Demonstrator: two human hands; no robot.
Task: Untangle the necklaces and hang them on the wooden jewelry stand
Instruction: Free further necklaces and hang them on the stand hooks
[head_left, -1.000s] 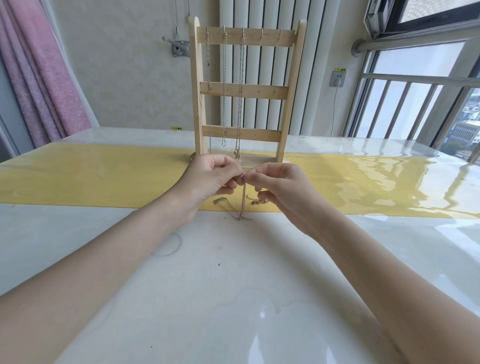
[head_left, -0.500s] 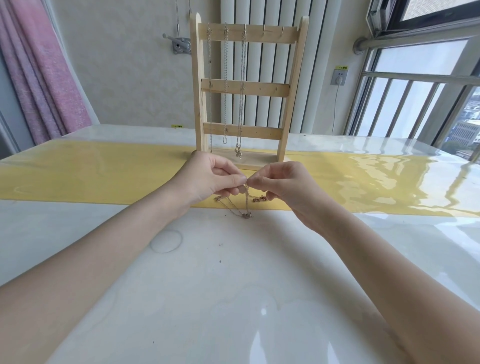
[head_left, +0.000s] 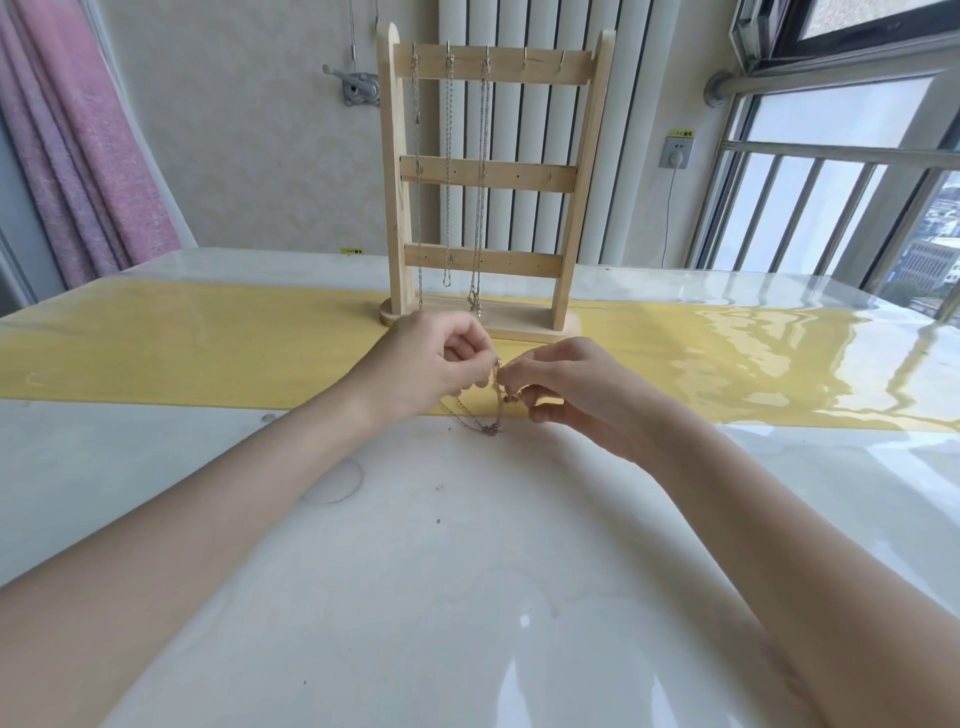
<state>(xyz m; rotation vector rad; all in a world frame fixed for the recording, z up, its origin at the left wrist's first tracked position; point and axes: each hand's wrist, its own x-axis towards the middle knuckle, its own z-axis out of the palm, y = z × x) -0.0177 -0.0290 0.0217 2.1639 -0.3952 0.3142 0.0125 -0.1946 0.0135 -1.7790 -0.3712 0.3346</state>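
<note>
Head view: the left hand (head_left: 431, 364) and right hand (head_left: 566, 387) meet near the middle of the worktop (head_left: 467, 571), each pinching the thin tangled necklace (head_left: 485, 415) between curled fingertips. Its loop droops from the fingers onto the worktop. Toward the far edge stands the wooden jewelry stand (head_left: 488, 176) on a yellow runner (head_left: 182, 353), three chains (head_left: 449, 156) hanging from its top rail.

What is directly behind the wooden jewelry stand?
Behind the wooden jewelry stand a white ribbed radiator shows between the bars. The bars and three hanging necklaces cover parts of it.
</note>
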